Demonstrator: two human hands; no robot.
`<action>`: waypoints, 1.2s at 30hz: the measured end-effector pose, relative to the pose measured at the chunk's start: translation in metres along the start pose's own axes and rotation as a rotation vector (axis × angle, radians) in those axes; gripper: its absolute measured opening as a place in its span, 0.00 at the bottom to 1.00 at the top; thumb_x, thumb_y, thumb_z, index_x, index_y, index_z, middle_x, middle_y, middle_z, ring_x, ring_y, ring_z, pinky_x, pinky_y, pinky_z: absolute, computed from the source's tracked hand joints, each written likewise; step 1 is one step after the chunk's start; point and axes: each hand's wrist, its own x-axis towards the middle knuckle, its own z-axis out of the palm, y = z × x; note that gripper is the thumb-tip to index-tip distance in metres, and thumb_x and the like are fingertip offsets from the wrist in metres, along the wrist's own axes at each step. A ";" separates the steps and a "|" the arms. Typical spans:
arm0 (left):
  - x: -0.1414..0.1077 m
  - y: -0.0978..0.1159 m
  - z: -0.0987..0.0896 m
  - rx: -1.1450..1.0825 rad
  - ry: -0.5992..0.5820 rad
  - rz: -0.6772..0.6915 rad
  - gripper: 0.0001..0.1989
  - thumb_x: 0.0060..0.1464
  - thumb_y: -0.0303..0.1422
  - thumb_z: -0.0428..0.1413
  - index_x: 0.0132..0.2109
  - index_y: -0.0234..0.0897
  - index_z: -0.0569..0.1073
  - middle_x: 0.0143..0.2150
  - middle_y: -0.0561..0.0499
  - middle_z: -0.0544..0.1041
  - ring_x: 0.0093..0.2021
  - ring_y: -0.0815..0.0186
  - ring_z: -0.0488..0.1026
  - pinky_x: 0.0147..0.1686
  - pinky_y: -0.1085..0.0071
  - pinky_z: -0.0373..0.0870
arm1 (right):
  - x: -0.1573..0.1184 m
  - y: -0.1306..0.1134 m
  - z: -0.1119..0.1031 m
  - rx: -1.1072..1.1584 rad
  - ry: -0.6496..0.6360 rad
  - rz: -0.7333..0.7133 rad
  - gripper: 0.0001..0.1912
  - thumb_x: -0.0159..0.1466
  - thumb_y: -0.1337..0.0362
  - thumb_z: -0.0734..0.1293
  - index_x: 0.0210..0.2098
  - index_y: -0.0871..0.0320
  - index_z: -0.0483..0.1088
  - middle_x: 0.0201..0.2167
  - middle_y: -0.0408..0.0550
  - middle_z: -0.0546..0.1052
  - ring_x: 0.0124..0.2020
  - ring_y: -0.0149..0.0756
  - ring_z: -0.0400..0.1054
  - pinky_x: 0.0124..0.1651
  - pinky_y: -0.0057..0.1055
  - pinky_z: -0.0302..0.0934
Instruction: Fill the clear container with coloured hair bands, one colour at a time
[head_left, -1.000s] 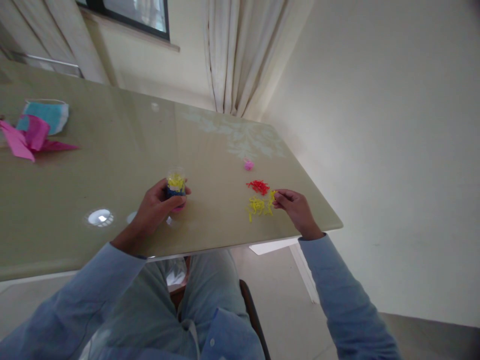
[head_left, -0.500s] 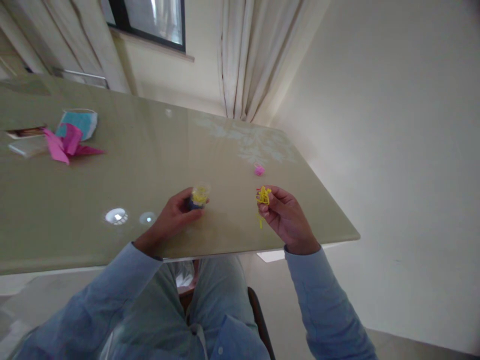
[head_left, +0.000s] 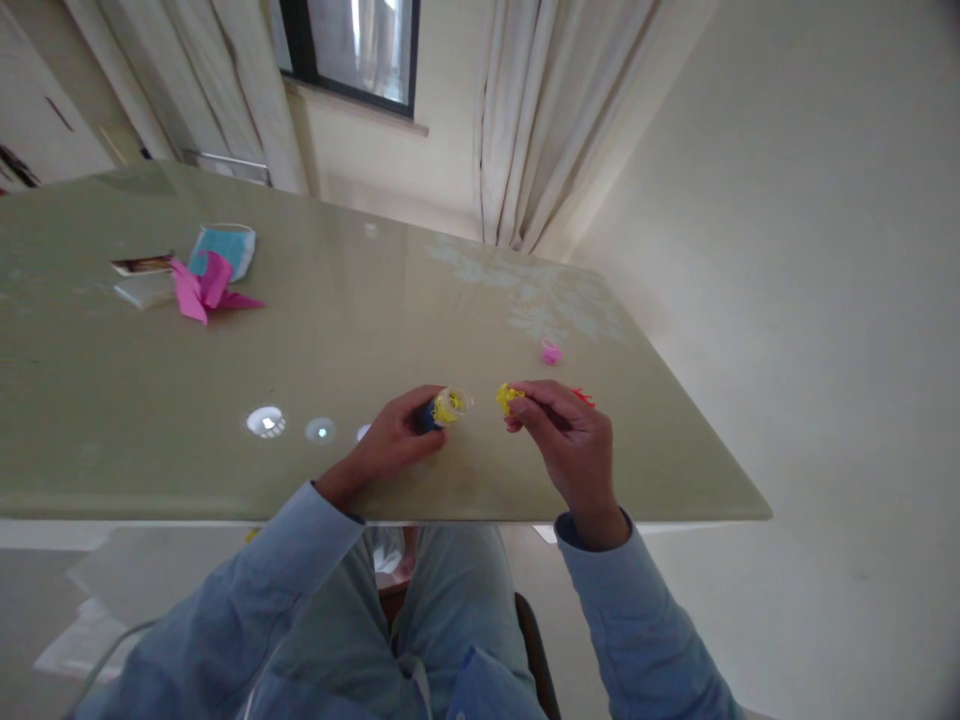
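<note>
My left hand (head_left: 401, 435) is wrapped round a small clear jar (head_left: 466, 402), tilted with its mouth toward the right. Yellow bands show at the mouth and something dark blue lies deeper inside. Just to the right of the jar, a small bunch of yellow rubber bands (head_left: 508, 398) sits pinched between the thumb and fingers of my right hand (head_left: 571, 435). A gap separates the bunch from the jar's mouth. Red bands (head_left: 583, 397) show behind the right hand, partly hidden by it. Farther back on the table lies a small pink bundle of bands (head_left: 551, 352).
The glossy table (head_left: 360, 330) ends at a front edge by my lap and slants away at the right. On its left side are a pink folded-paper bird (head_left: 206, 287), a blue face mask (head_left: 229, 250) and a clear flat packet (head_left: 142, 290). Curtains hang behind.
The view has shifted left. My right hand has brought the yellow bands closer to the jar and turned over, and the jar's mouth now leans more to the right.
</note>
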 end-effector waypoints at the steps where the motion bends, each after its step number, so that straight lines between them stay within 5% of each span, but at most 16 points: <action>1: 0.000 0.001 0.000 0.009 -0.004 0.004 0.21 0.43 0.32 0.65 0.48 0.35 0.78 0.45 0.45 0.80 0.46 0.54 0.77 0.49 0.62 0.72 | 0.001 0.000 0.000 -0.015 0.004 -0.016 0.04 0.63 0.64 0.73 0.38 0.51 0.82 0.31 0.43 0.80 0.26 0.29 0.73 0.31 0.29 0.71; 12: 0.000 0.003 -0.001 0.081 -0.055 0.087 0.22 0.46 0.30 0.62 0.50 0.32 0.78 0.45 0.43 0.80 0.45 0.56 0.75 0.49 0.62 0.71 | 0.020 0.001 0.006 -0.157 -0.293 -0.041 0.08 0.65 0.60 0.72 0.41 0.54 0.82 0.30 0.45 0.80 0.26 0.29 0.72 0.29 0.26 0.67; 19: 0.001 0.002 0.000 0.157 -0.072 0.152 0.22 0.48 0.30 0.61 0.51 0.31 0.78 0.44 0.44 0.80 0.44 0.57 0.75 0.48 0.62 0.69 | 0.037 -0.011 0.001 -0.448 -0.412 -0.137 0.05 0.64 0.66 0.73 0.38 0.56 0.83 0.29 0.45 0.80 0.27 0.29 0.71 0.32 0.27 0.64; 30: 0.002 -0.009 -0.001 -0.008 -0.050 0.053 0.25 0.46 0.32 0.65 0.53 0.32 0.78 0.47 0.44 0.80 0.46 0.58 0.75 0.48 0.66 0.69 | 0.073 -0.028 0.024 -0.793 -0.563 -0.092 0.06 0.55 0.72 0.76 0.25 0.61 0.77 0.22 0.40 0.76 0.26 0.27 0.67 0.32 0.26 0.53; 36: 0.006 -0.009 0.000 -0.162 -0.015 -0.041 0.27 0.41 0.34 0.69 0.51 0.31 0.79 0.43 0.47 0.80 0.42 0.61 0.74 0.44 0.69 0.69 | 0.083 -0.031 0.027 -0.867 -0.647 -0.151 0.04 0.61 0.70 0.73 0.29 0.59 0.81 0.26 0.43 0.80 0.28 0.30 0.69 0.35 0.28 0.54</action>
